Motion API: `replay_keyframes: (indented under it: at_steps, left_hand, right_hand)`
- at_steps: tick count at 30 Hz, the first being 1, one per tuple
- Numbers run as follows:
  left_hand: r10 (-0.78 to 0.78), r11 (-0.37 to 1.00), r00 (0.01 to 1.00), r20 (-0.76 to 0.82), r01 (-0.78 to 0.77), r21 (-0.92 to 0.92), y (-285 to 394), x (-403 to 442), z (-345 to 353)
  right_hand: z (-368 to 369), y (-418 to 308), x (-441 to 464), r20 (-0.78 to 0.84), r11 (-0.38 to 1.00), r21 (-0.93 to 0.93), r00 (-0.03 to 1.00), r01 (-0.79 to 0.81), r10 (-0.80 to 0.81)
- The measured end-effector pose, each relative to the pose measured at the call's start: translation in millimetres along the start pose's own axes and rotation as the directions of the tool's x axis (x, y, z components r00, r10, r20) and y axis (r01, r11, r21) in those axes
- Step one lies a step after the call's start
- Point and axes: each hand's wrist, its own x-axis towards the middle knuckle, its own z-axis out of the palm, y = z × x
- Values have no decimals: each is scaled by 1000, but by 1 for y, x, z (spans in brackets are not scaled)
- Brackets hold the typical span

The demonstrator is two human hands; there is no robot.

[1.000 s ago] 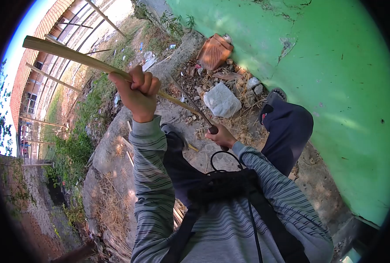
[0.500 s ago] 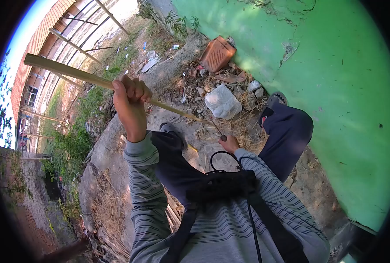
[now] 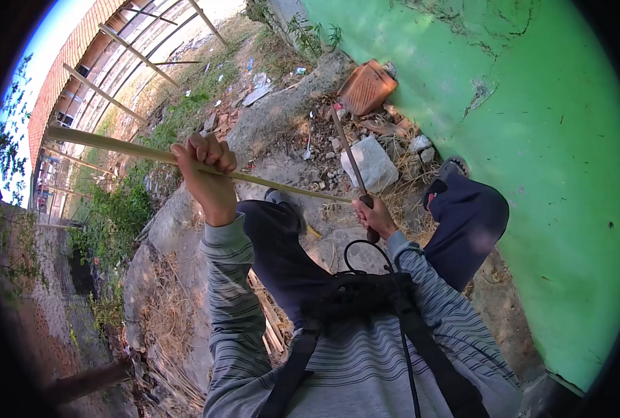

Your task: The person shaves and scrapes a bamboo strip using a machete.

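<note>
My left hand (image 3: 207,167) is closed around a long pale bamboo strip (image 3: 108,144). The strip is wide at its left end and narrows to a tip beside my right hand (image 3: 375,214). That hand grips the dark handle of a knife (image 3: 349,155), whose long brown blade points away from me. Strip and knife meet close to the right fingers; whether those fingers also pinch the tip, I cannot tell. Just beyond the blade lies a whitish block (image 3: 373,164) on the ground.
A green wall (image 3: 547,181) rises on the right, close to my bent leg (image 3: 471,216). An orange plastic container (image 3: 367,86) lies against it among rubble. Split sticks (image 3: 272,324) lie by my left side. Green plants (image 3: 118,216) and a tile-roofed building (image 3: 66,59) are at left.
The knife has swung so its blade shows broadside, beyond my right hand. That hand has shifted slightly right. The bamboo strip lies flatter in view, its wide end lower.
</note>
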Motion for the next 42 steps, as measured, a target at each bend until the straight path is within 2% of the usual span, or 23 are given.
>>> replay_keyframes:
  at_steps: [1, 2, 4, 5, 6, 8, 9, 11, 12, 14, 15, 20, 22, 24, 26, 28, 30, 31, 32, 34, 37, 42]
  left_hand:
    - [18, 999, 992, 126, -13, -39, -2, 3, -1]
    - [22, 999, 991, 130, -17, -38, -5, 5, 3]
    - [114, 988, 993, 41, -109, -113, -7, 5, 32]
    - [150, 988, 977, 154, -142, -60, -12, 11, 17]
    - [155, 987, 975, 158, -147, -63, -12, 14, 23]
    - [210, 973, 965, 154, -221, 60, -8, 19, 35]
    - [214, 972, 964, 159, -226, 59, -5, 22, 35]
    - [195, 893, 937, 290, -292, 343, 6, 30, 31]
    - [197, 892, 935, 296, -296, 342, 11, 33, 36]
    - [198, 824, 921, 336, -342, 452, 22, 40, 48]
    - [215, 834, 897, 387, -375, 405, 25, 47, 53]
    - [236, 844, 883, 405, -393, 364, 36, 65, 96]
    - [269, 893, 867, 419, -388, 228, 40, 71, 111]
    - [307, 889, 870, 385, -407, 211, 40, 78, 122]
    - [186, 951, 837, 515, -284, 120, 40, 90, 118]
    - [154, 964, 874, 461, -235, 125, 39, 87, 131]
    - [88, 996, 847, 524, -59, -71, 36, 98, 126]
    - [102, 993, 849, 519, -58, -101, 34, 98, 128]
    - [102, 993, 848, 521, -57, -102, 32, 98, 131]
    - [165, 983, 927, 337, -182, 18, 25, 100, 136]
    - [137, 984, 949, 283, -164, 73, 25, 100, 144]
    - [155, 973, 921, 356, -205, 107, 21, 98, 151]
  right_hand:
    - [1, -16, 0, 63, 999, 22, 997, 40, -41]
    - [2, -33, 0, 64, 999, 24, 997, 46, -48]
    - [6, -70, -9, 21, 994, -53, 996, 92, -91]
    - [6, -85, -12, 26, 994, -52, 995, 101, -99]
    - [4, -94, -16, 26, 993, -53, 994, 108, -107]
    - [1, -113, -22, 4, 991, -30, 991, 134, -134]
    - [2, -126, -30, 8, 993, -15, 993, 121, -120]
    - [5, -144, -43, 25, 991, 27, 991, 128, -128]
    - [5, -152, -48, 42, 989, 65, 990, 130, -133]
    - [6, -162, -57, 60, 988, 77, 989, 133, -138]
    - [7, -167, -61, 80, 988, 86, 987, 130, -137]
    - [27, -189, -80, 115, 981, 103, 977, 167, -179]
    - [33, -194, -83, 197, 979, 148, 966, 143, -170]
    - [42, -202, -88, 210, 977, 169, 964, 131, -165]
    - [50, -207, -90, 239, 974, 189, 957, 123, -167]
    - [56, -211, -95, 250, 970, 210, 952, 124, -176]
    - [59, -212, -97, 304, 967, 227, 935, 115, -182]
    - [61, -213, -99, 305, 967, 227, 935, 115, -183]
    - [62, -215, -100, 314, 966, 237, 933, 99, -173]
    - [65, -218, -105, 320, 965, 249, 933, 83, -163]
    - [72, -223, -110, 346, 959, 280, 927, 46, -146]
    - [85, -235, -112, 339, 960, 280, 935, 10, -108]
